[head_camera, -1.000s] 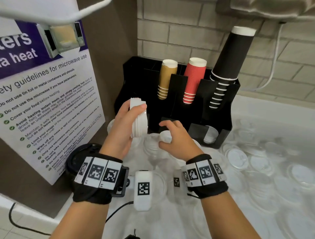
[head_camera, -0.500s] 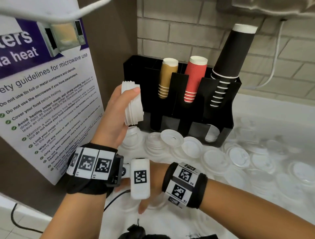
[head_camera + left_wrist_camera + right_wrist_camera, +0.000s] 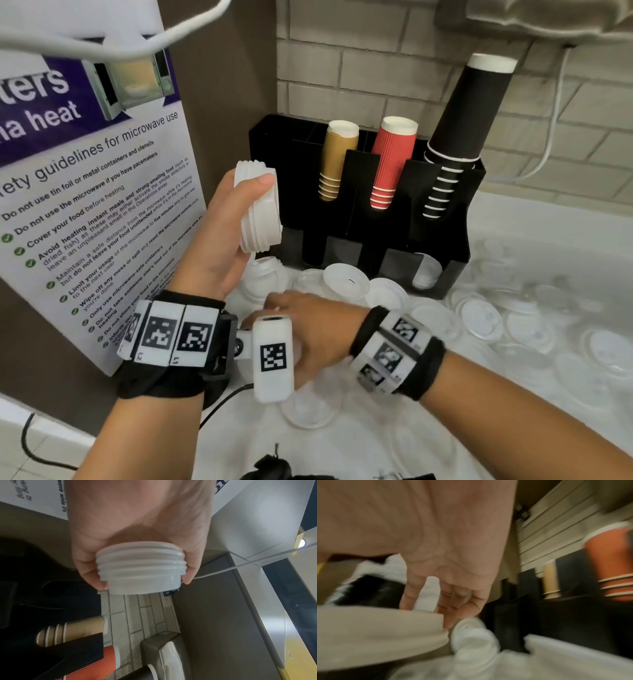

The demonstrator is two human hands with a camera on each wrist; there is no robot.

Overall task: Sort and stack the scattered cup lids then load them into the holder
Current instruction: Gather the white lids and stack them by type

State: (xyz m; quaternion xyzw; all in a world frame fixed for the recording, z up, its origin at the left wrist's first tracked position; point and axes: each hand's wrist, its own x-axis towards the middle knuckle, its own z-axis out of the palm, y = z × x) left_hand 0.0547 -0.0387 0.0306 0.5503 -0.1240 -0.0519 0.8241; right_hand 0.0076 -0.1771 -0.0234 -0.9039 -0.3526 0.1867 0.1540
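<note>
Centre frame, the left hand (image 3: 219,240) clasps a stack of lids (image 3: 258,209) by its rims, light and slippery; right hand (image 3: 308,329) grip unclear

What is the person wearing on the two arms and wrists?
Both forearms are bare, without sleeves. The left wrist and the right wrist each carry a black fabric band set with white tiles printed with black square codes. A white box with one such code sits by the left band.
</note>
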